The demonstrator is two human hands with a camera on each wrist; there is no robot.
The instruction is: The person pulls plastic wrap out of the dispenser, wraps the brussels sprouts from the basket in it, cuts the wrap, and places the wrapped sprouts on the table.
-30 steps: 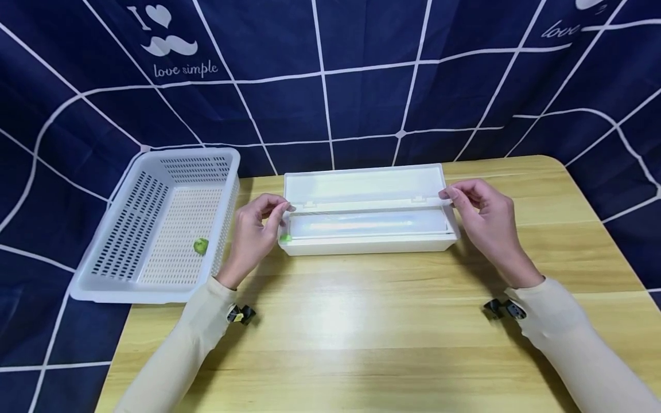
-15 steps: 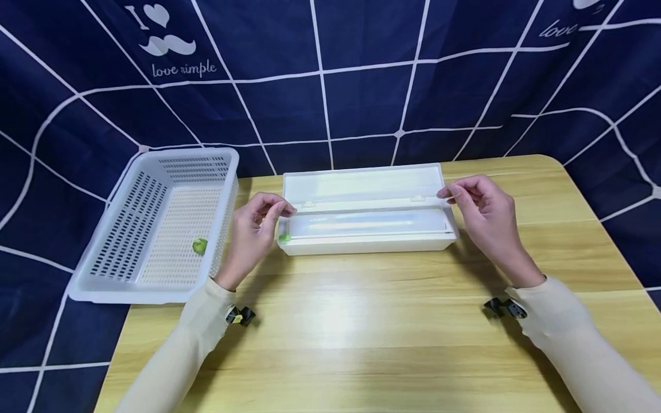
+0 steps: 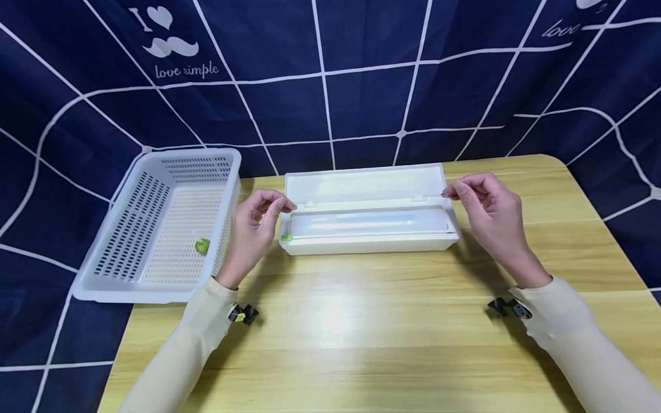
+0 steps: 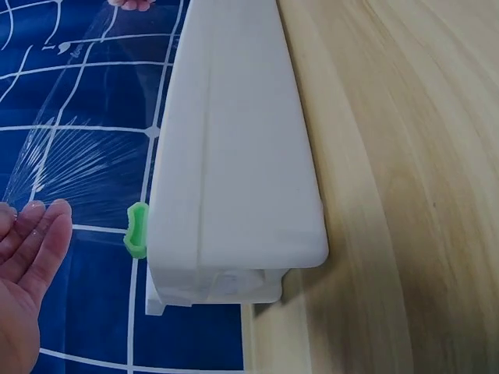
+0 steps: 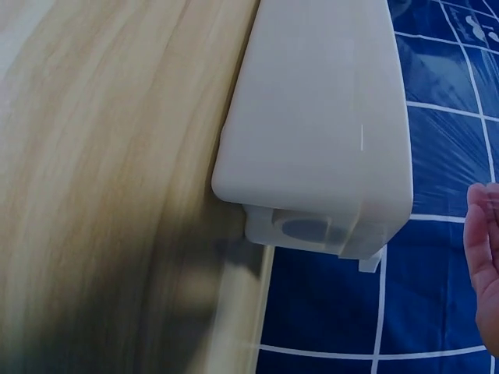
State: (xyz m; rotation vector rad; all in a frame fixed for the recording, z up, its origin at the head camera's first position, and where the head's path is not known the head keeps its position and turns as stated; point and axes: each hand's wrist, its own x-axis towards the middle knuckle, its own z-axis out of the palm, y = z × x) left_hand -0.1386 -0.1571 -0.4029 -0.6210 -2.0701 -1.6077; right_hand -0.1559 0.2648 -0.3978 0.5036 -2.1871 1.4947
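From the head, the left hand (image 3: 253,230) and right hand (image 3: 490,225) pinch thumb to fingers, the white box (image 3: 369,246) between them. At the left wrist, fingertips grip creased clear film (image 4: 74,160) beyond the box; at the right, film meets half-cropped fingers.

On the dark-blue cloth (image 3: 372,34), behind the white box (image 3: 369,246) to its left, are printed "I" (image 3: 140,19), a heart (image 3: 159,17), a moustache (image 3: 171,47) and "love simple" (image 3: 187,70); behind it to the right, "love" (image 3: 560,28) is readable.

The box (image 3: 369,245) is white, its slider (image 4: 136,231) green, the cloth (image 3: 361,106) white-gridded navy, the film (image 4: 82,152) seemingly colourless.
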